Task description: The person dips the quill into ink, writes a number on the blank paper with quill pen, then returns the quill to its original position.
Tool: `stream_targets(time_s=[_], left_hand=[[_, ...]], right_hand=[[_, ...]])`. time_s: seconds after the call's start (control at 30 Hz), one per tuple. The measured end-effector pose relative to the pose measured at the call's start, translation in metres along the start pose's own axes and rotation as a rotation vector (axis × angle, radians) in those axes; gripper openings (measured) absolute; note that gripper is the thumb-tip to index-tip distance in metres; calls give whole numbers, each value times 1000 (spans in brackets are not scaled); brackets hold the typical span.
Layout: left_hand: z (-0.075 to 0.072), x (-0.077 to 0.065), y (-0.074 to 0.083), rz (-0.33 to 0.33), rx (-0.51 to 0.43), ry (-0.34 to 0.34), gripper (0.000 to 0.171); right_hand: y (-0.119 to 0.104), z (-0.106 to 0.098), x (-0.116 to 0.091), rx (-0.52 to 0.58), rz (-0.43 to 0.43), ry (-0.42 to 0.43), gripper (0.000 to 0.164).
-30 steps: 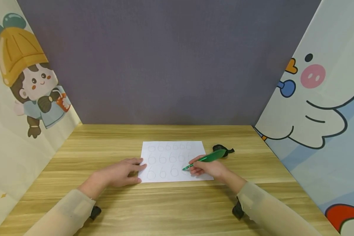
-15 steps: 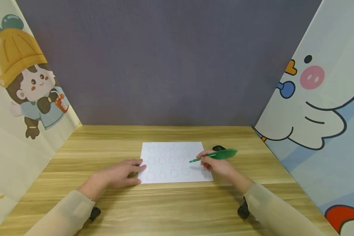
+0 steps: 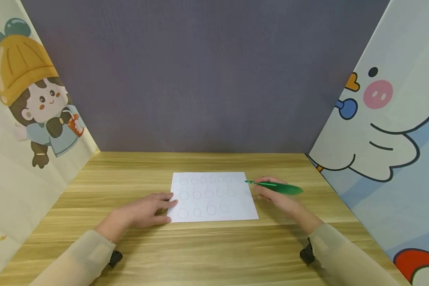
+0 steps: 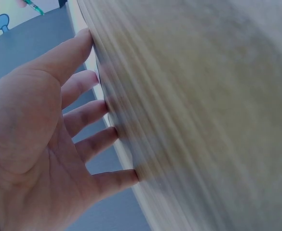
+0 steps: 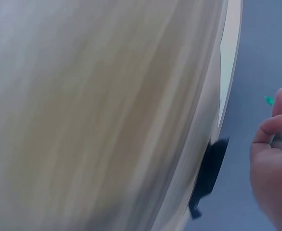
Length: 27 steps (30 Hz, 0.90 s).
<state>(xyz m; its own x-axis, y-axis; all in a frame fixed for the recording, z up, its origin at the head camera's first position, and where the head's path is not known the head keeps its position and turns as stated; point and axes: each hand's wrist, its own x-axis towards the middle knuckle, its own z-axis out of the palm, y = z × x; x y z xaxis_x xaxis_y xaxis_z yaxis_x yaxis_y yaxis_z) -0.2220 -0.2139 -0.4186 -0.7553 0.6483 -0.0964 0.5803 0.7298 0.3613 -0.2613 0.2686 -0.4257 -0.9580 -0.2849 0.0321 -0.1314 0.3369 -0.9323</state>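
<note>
A white sheet of paper (image 3: pixel 241 202) with pencil-thin rows of handwritten 6s lies on the wooden table. My left hand (image 3: pixel 146 209) rests at its left edge, fingers spread and fingertips on the paper. The left wrist view shows this left hand (image 4: pixel 39 139) with its fingertips against the surface. Beyond the sheet's right edge, my right hand (image 3: pixel 275 194) pinches a green feather pen (image 3: pixel 286 188), whose tip points left over the top right corner. In the right wrist view the right hand (image 5: pixel 275 154) is partly cut off, and the tip of the pen (image 5: pixel 269 100) shows past its fingers, raised off the table.
A small black object (image 5: pixel 210 171) lies on the table near the right hand, hidden behind that hand in the head view. The wooden tabletop (image 3: pixel 200 254) meets a grey back panel (image 3: pixel 200 79). Cartoon-printed side walls stand left and right.
My right hand has lifted the feather pen off the bottom row and moved right and away from me, uncovering the last 6s. The left hand has stayed put.
</note>
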Motion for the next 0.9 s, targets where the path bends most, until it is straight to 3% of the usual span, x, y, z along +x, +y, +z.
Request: stream_targets(time_s=[0.07,0.2,0.27,0.37,0.43,0.5,0.7,0.9], left_hand=[[0,0,0,-3,-6,-3,67],[-1,0,1,-6,-16,-6,67],[-1,0,1,-6,-15,-8,67],[-1,0,2,-11,-21,-11,67],[-1,0,2,-12,-21,-14,68],[-1,-1,2,-10,-20,-13,68],[0,0,0,-7,-10,-10,67],[0,1,-1,-25,-14,-17,67]], right_hand=[[4,-8,-2,119,-73,-39,38],[11,-24,-5,543,-174,-208,37],[13,-29,-6,595,-190,-222,41],[14,-35,-8,378,-155,-101,44],[14,-38,-8,161,-126,-13,47],[14,-41,-8,50,-89,37,46],[12,-51,-9,19,-9,103,50],[16,-61,-13,-37,8,139,50]])
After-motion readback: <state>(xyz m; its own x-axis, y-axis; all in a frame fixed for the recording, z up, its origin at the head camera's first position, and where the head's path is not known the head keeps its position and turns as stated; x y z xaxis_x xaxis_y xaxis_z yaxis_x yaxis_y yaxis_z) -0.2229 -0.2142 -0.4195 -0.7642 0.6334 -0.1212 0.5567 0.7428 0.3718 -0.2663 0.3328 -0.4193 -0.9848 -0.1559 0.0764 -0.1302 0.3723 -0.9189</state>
